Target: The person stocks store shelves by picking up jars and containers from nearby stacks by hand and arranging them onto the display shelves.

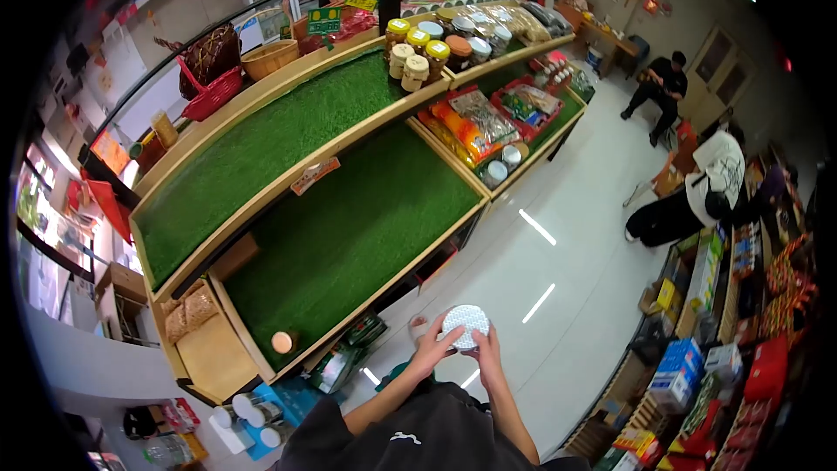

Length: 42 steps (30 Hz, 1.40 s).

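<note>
Five o'clock in my feed: left hand (432, 350) and right hand (486, 352) pinch round silver-topped container (466, 320) between them, top dimpled, shiny. I judge step as holding, steadying; next move calls for even two-sided grip. Nine o'clock: wood-edged shelf (349, 227), fuzzy green turf. Half past seven: round tan-topped item (282, 342) on it.

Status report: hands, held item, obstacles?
Left hand, right hand: both holding round, silver-topped container. Top toward camera. No obstruction seen at hands; green turf-lined wooden shelf to left.
</note>
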Each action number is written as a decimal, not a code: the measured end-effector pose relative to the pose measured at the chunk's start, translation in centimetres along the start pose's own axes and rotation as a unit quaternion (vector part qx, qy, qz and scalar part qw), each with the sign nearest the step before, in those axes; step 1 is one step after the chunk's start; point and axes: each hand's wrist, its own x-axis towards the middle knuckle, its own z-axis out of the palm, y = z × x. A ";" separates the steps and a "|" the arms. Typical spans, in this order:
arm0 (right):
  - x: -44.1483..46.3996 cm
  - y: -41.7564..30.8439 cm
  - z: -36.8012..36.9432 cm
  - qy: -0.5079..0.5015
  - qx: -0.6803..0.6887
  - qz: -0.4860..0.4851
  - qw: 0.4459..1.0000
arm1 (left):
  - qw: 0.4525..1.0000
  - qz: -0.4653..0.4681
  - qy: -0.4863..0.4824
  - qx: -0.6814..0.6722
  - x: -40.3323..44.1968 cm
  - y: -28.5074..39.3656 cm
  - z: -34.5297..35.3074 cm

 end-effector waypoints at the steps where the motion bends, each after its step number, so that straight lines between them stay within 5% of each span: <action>1: 2.0 -0.9 1.0 -0.010 -0.012 0.014 1.000 | 0.999 0.021 0.039 -0.010 1.6 0.7 -0.3; 16: 19.1 -12.1 13.6 -0.171 0.036 0.027 0.984 | 0.945 0.253 0.204 -0.026 12.1 17.3 -3.0; 20: 25.0 -15.3 15.6 -0.312 -0.148 -0.270 0.899 | 0.879 0.393 0.265 0.055 15.1 21.8 -4.8; 26: 30.5 -20.8 16.6 -0.421 -0.129 -0.211 0.872 | 0.861 0.370 0.345 -0.052 20.3 34.8 -5.3; 31: 38.2 -17.5 9.6 -0.423 -0.148 -0.107 0.888 | 0.823 0.365 0.425 0.092 27.4 43.4 -5.1; 37: 45.0 -16.0 0.0 -0.303 -0.211 -0.063 0.927 | 0.797 0.282 0.493 0.204 35.9 44.8 -6.9; 42: 47.8 -16.4 -3.3 -0.287 -0.192 -0.044 0.937 | 0.731 0.299 0.517 0.329 38.0 43.4 -6.4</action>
